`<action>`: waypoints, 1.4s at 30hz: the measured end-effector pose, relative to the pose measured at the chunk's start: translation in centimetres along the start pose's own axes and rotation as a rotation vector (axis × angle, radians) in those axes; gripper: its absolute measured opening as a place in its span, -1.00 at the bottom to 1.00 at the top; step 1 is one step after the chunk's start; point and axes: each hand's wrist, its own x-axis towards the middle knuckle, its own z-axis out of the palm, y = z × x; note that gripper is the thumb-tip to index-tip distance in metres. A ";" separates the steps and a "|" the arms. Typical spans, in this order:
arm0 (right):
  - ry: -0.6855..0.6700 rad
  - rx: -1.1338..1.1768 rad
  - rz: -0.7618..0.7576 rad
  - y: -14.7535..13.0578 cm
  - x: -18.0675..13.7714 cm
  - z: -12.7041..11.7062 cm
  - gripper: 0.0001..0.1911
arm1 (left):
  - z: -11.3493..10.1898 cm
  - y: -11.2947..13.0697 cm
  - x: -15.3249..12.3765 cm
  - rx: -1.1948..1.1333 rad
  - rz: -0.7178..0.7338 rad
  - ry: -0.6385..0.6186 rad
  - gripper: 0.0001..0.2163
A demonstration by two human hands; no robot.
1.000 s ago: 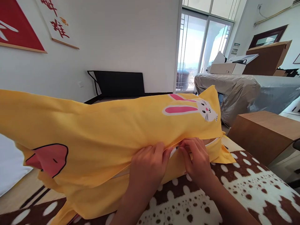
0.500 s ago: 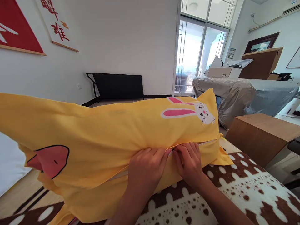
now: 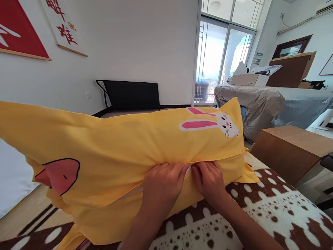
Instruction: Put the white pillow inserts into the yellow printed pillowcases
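Observation:
A stuffed yellow pillowcase (image 3: 125, 149) lies on its side across the bed, with a white rabbit print (image 3: 225, 125) at its right end and a pink printed patch (image 3: 62, 175) at its left. A long slit runs along the side facing me, and pale filling (image 3: 131, 192) shows in it left of my hands. My left hand (image 3: 163, 184) is closed, gripping the fabric at the slit's upper edge. Close beside it, the fingers of my right hand (image 3: 209, 178) pinch the edge too. A tiny dark bit shows between the hands; I cannot make out what it is.
Under the pillowcase is a brown and white spotted blanket (image 3: 273, 211). A wooden cabinet (image 3: 291, 149) stands to the right, with plastic-covered furniture (image 3: 249, 104) bearing boxes (image 3: 291, 71) behind it. A black panel (image 3: 132, 95) leans against the far wall.
The slit right of my right hand, gaping slightly before, now looks closed. My right hand has dipped a little. The pillowcase's left end has shifted slightly right.

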 end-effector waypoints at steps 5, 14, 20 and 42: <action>-0.069 0.002 -0.001 0.4 0.4 -0.6 -0.80 | 0.3 -0.2 -0.1 -0.002 -0.005 0.002 -0.66; -0.258 -0.036 0.133 2.8 1.0 -2.7 -0.80 | 0.1 -0.6 -0.1 -0.008 -0.031 -0.044 -0.66; -0.360 -0.048 0.204 4.4 1.6 -3.8 -0.80 | 0.3 -0.6 -0.2 0.005 -0.048 -0.060 -0.65; -0.477 -0.064 0.467 8.8 1.8 -6.1 -0.80 | 0.4 -0.9 -0.4 0.002 -0.051 -0.094 -0.65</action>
